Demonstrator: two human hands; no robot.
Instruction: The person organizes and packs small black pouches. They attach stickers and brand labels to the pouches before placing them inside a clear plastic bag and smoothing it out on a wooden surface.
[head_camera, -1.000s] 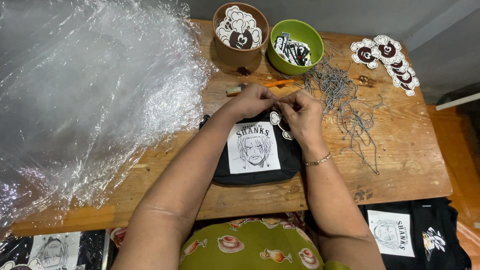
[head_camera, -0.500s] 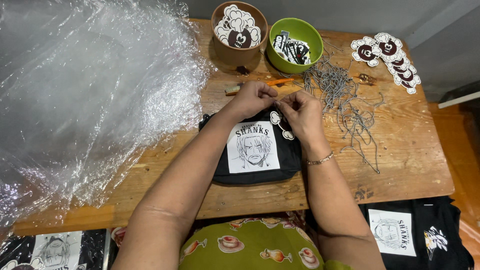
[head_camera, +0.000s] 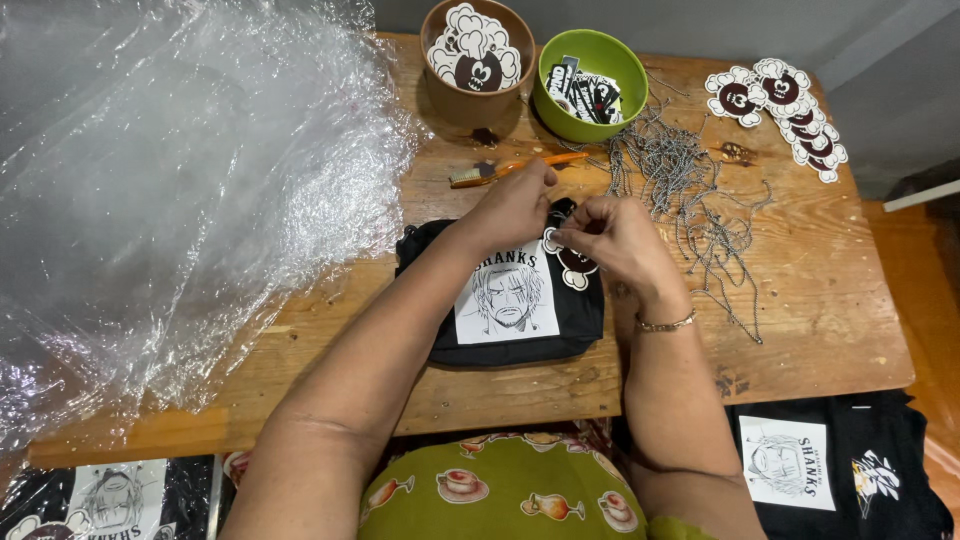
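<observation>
Both hands, left hand (head_camera: 515, 205) & right hand (head_camera: 615, 235), pinched closed on a cloud-shaped tag (head_camera: 572, 262) at top edge of black pouch (head_camera: 500, 300) mid-surface, attaching seems unfinished, many ball chains (head_camera: 690, 190) left

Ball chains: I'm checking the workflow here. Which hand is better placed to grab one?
Likely the right hand: the ball chains lie just beside it, while the left hand sits across the black shirt.
</observation>
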